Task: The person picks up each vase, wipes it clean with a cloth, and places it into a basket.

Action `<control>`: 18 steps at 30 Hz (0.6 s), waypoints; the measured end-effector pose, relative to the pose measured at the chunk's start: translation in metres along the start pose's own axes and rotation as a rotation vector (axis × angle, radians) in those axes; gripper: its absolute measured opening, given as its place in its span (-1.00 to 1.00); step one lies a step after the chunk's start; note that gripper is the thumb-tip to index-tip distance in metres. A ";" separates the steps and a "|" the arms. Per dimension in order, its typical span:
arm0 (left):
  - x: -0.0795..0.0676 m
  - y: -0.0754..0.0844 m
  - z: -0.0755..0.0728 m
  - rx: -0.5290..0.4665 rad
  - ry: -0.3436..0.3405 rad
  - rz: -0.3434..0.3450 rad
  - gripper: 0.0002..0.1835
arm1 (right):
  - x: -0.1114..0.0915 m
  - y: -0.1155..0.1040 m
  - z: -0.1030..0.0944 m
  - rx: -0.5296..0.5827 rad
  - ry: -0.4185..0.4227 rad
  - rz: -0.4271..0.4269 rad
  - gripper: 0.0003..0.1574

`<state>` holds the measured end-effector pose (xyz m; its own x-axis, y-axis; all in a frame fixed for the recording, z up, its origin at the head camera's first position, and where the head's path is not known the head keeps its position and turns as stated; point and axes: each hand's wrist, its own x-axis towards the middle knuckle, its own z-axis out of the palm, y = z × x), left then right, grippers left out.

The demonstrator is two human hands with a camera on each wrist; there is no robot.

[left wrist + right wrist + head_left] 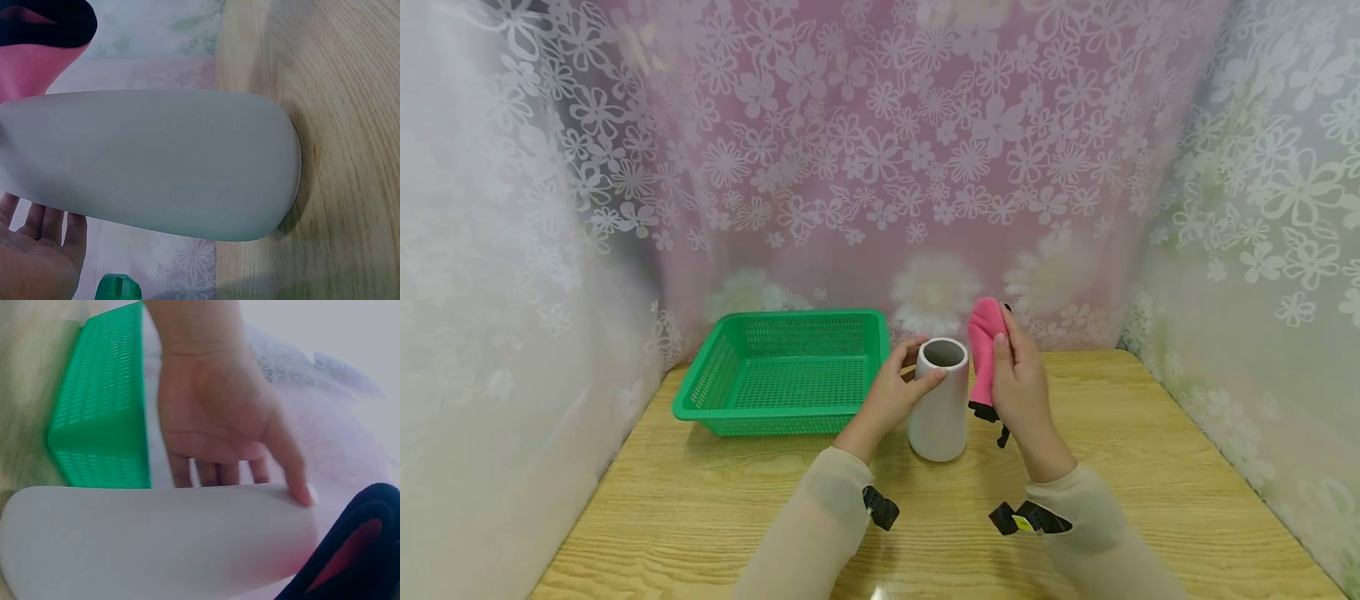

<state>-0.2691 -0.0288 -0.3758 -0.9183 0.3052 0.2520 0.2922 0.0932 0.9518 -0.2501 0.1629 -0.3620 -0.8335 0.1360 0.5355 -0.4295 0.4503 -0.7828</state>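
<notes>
A white vase (938,417) stands upright on the wooden table, its round mouth facing up. My left hand (895,390) holds it near the rim, thumb on the near side and fingers round the left and far sides. Just right of the vase, my right hand (1022,383) grips a soft pink cloth piece (982,350) with a black-edged opening at its lower end. A short black strap (1003,436) dangles below it. In the left wrist view the vase (150,159) fills the middle, and the black edge (69,28) of the cloth piece shows at top left.
A green plastic basket (790,412) with perforated sides sits left of the vase, close to my left hand. Flowered curtains (925,167) hang behind the table (1150,500) and along both sides.
</notes>
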 end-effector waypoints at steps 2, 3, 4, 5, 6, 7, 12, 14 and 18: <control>-0.001 0.000 0.000 0.005 -0.001 -0.006 -0.33 | 0.001 0.005 0.006 -0.007 0.040 -0.080 -0.39; -0.001 0.000 0.000 0.007 0.000 -0.009 -0.33 | 0.001 0.007 0.009 -0.018 0.063 -0.115 -0.40; -0.001 0.001 0.000 0.010 0.002 -0.010 -0.33 | 0.001 0.010 0.012 -0.030 0.087 -0.147 -0.41; -0.001 0.001 0.000 0.013 0.003 -0.011 -0.33 | 0.002 0.013 0.015 -0.041 0.113 -0.176 -0.41; -0.001 0.000 0.000 0.014 0.005 -0.010 -0.34 | 0.002 0.015 0.019 -0.052 0.140 -0.204 -0.42; -0.001 0.000 0.000 0.015 0.007 -0.008 -0.34 | 0.002 0.018 0.022 -0.061 0.165 -0.224 -0.42; -0.001 -0.001 0.001 0.018 0.004 -0.005 -0.34 | -0.001 0.029 0.037 -0.093 0.254 -0.300 -0.40; -0.001 -0.001 0.001 0.023 0.001 -0.007 -0.33 | -0.002 0.031 0.042 -0.095 0.263 -0.319 -0.39; -0.001 -0.001 0.001 0.029 0.001 -0.003 -0.32 | -0.004 0.031 0.050 -0.105 0.264 -0.344 -0.39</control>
<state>-0.2684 -0.0285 -0.3770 -0.9194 0.3041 0.2494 0.2972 0.1219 0.9470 -0.2776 0.1326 -0.4041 -0.5251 0.1769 0.8325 -0.6173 0.5942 -0.5156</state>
